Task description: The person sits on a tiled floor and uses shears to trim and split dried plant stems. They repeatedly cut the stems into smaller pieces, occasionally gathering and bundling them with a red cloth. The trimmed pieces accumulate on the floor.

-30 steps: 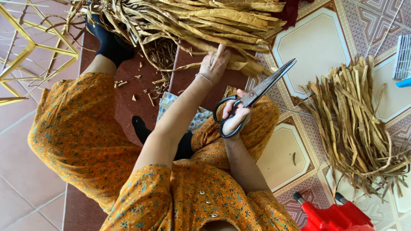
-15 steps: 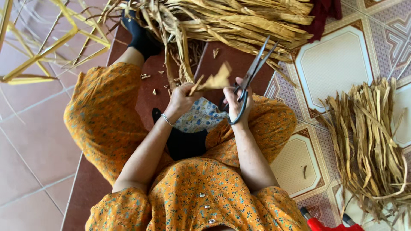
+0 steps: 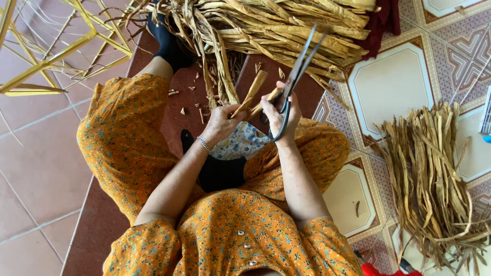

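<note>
person sits on the tiled floor in an orange floral dress, both hands up in front of the big heap of dried tan leaf strips (image 3: 266, 30), which makes a handy landmark. left hand (image 3: 221, 122), just below the heap, is closed around a short tan dried strip (image 3: 251, 93), pinching its lower end so it sticks up tilted toward the heap. right hand (image 3: 280, 113), beside it, is curled through the loops of long dark-handled metal scissors (image 3: 296, 71); blades point up across the heap's lower edge and look nearly closed, hard to tell exactly. the strip's base sits touching or just beside the right fingers.

risks, judged from this: blades work close to the left fingertips, so a slip on the dry, stiff strip could nick them. brittle fibre may split lengthwise rather than cut clean. the strip could twist out of the pinch if held only at one end. small cut scraps (image 3: 190, 99) on the dark red mat below the heap could pile up underfoot. second bundle of tan strips (image 3: 434, 174) lies well right of the heap, apart from the hands.
</note>
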